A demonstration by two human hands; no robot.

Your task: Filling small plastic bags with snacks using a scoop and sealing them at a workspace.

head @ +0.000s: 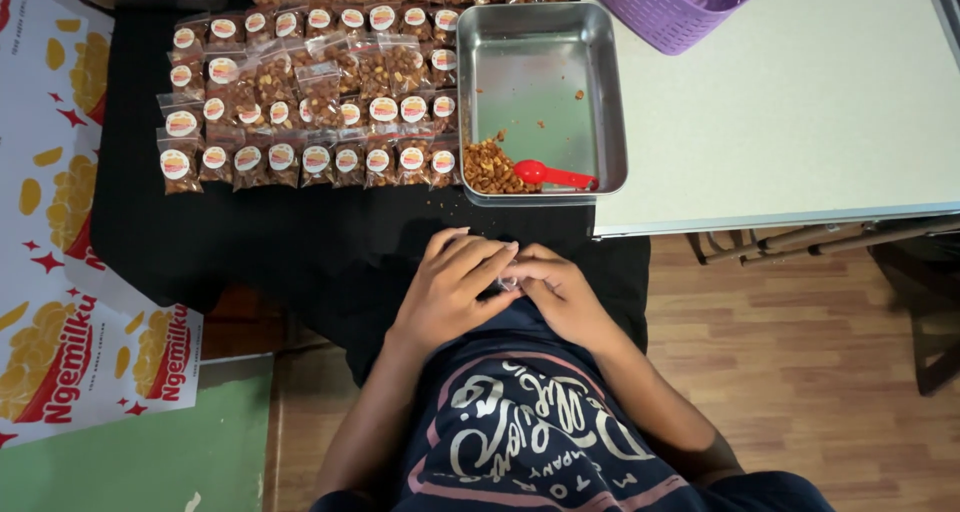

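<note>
Hands meet just above the person's chest at the lower middle of the view. The left hand point(452, 284) lies partly over the right hand point(553, 290), fingers curled inward and touching its fingertips; a small clear bit of plastic point(509, 285) shows between them, pinched at the fingertips, though what it is cannot be told. Neither hand is spread open; both are loosely closed around that spot.

At 12 o'clock from the hands sits a steel tray point(600, 92), resting half on the black cloth point(300, 242) and half on the pale table point(800, 112). In its near left corner lies a heap of brown snack pieces point(487, 167), with a red scoop point(548, 175) touching the heap, handle pointing to 3 o'clock. A few crumbs lie scattered across the tray floor.

At 10 o'clock, rows of small filled snack bags point(300, 112) with round labels cover the cloth just beside the tray. A purple basket point(670, 7) stands at 1 o'clock on the table.
</note>
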